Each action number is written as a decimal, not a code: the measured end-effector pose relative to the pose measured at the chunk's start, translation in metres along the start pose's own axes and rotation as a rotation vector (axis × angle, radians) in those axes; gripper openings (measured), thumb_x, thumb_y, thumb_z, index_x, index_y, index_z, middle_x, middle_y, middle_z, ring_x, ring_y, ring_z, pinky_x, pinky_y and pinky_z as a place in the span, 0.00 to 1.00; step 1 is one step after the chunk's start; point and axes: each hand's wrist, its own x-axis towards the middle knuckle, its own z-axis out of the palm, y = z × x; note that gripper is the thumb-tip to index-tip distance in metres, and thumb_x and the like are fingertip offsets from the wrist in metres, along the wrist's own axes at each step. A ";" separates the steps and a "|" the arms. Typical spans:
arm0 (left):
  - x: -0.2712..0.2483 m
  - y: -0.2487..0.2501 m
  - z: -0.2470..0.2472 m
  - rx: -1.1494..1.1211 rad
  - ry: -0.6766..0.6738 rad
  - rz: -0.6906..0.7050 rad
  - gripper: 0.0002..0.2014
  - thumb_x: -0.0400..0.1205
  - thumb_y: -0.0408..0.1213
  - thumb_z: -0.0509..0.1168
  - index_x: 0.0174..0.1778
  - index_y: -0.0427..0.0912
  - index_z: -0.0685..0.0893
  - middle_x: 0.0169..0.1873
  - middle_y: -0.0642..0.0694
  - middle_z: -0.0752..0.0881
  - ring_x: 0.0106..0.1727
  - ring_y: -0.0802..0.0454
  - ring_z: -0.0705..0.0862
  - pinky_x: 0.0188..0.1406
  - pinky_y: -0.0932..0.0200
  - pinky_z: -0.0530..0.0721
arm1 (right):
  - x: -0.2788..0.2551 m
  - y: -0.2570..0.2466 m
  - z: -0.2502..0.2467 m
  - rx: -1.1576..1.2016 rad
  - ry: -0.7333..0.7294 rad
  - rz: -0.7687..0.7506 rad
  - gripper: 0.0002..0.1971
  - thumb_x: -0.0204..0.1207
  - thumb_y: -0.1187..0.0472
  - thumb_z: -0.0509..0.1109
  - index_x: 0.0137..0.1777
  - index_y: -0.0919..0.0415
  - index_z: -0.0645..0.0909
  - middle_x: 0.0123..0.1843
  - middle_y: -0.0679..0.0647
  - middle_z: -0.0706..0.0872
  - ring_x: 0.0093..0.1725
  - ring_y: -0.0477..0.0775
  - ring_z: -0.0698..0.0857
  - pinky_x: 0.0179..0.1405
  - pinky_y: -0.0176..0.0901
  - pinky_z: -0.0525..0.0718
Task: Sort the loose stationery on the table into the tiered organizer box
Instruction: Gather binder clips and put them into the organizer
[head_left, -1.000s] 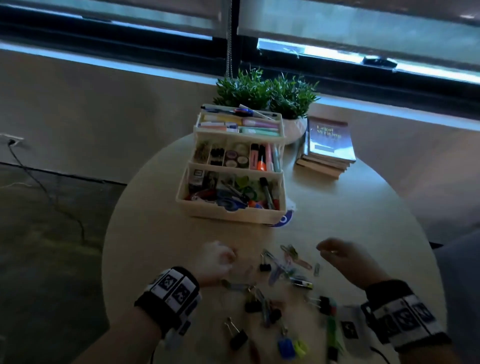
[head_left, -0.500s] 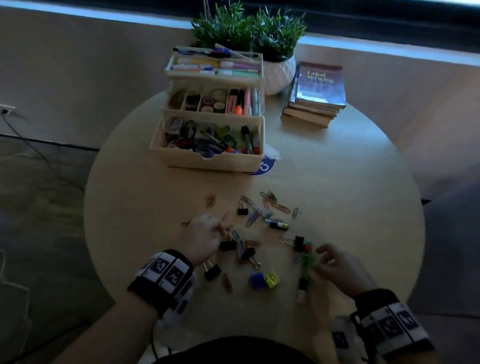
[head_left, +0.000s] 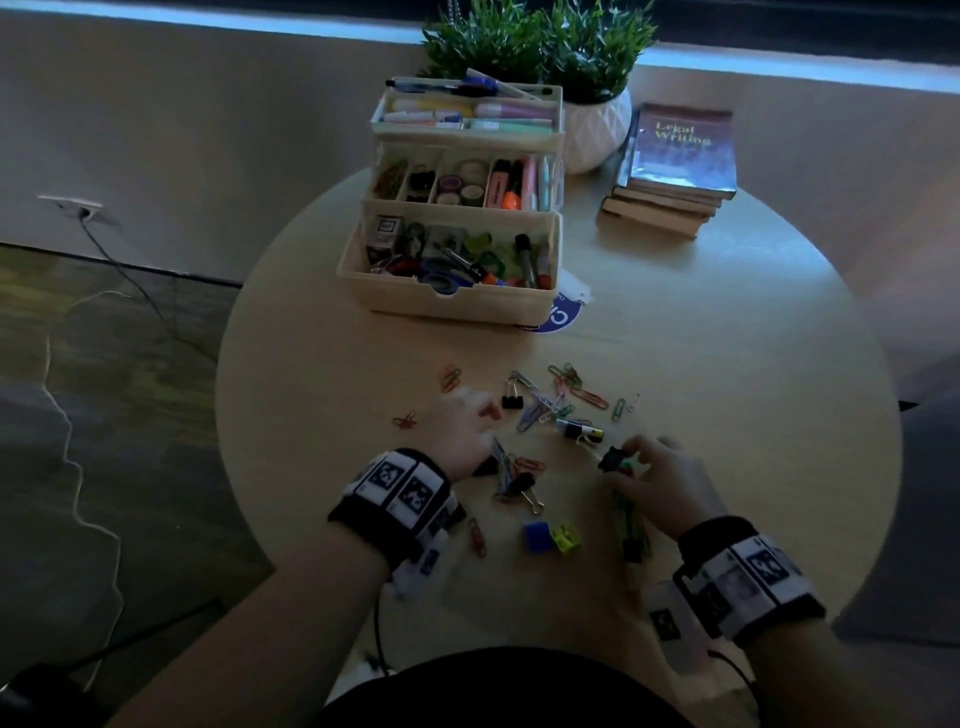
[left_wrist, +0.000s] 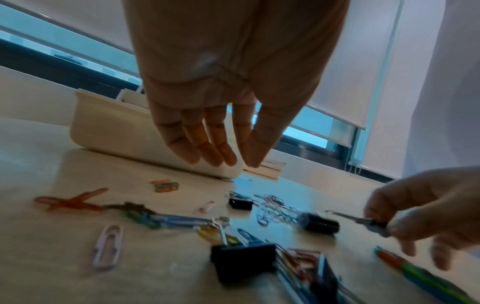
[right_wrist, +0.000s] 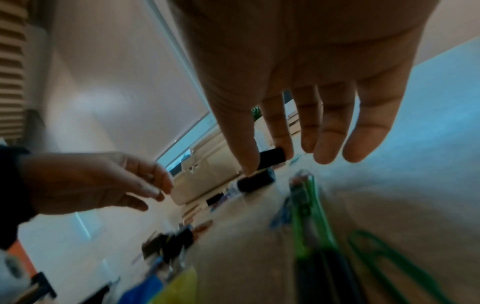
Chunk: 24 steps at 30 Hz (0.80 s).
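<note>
Cream plastic three-tier organizer box (head_left: 457, 304) at table's far side: pens top, tape rolls and highlighters middle, scissors bottom. Loose clips (head_left: 540, 410) nearer. Right hand (head_left: 657, 480) pinches black binder clip (head_left: 610, 460); left hand (head_left: 460, 431) relaxed, empty.

— Worktop (head_left: 701, 374)?
— Pale wood look, smooth, faintly glossy.
— Organizer box (head_left: 457, 304)?
— Cream plastic, matt.
— Paper clips (head_left: 540, 410)?
— Thin wire, coloured coating, slightly shiny.
— Binder clip (left_wrist: 242, 260)?
— Black body, matt; bright metal handles.
— Books (head_left: 675, 171)?
— Paper, glossy cover.
— Plant pot (head_left: 595, 132)?
— White, faceted, matt.
</note>
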 end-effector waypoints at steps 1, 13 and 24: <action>0.002 -0.002 -0.005 -0.003 0.014 -0.026 0.09 0.80 0.32 0.62 0.54 0.44 0.83 0.57 0.47 0.81 0.57 0.50 0.79 0.51 0.61 0.74 | -0.002 0.001 -0.003 0.044 0.050 -0.016 0.16 0.73 0.54 0.72 0.59 0.58 0.79 0.56 0.56 0.80 0.49 0.55 0.83 0.50 0.45 0.80; -0.009 -0.023 0.022 0.221 -0.176 0.014 0.13 0.78 0.32 0.64 0.59 0.42 0.81 0.57 0.44 0.81 0.59 0.46 0.79 0.57 0.55 0.78 | -0.015 0.016 -0.016 0.619 0.028 0.009 0.12 0.71 0.67 0.74 0.53 0.63 0.81 0.42 0.60 0.87 0.38 0.55 0.83 0.37 0.45 0.83; 0.000 -0.041 -0.054 -0.276 -0.048 0.087 0.09 0.79 0.34 0.66 0.54 0.45 0.82 0.49 0.52 0.81 0.49 0.61 0.80 0.46 0.76 0.77 | 0.025 -0.057 -0.033 0.644 0.064 -0.148 0.07 0.69 0.66 0.75 0.43 0.55 0.83 0.34 0.52 0.88 0.34 0.52 0.83 0.31 0.41 0.80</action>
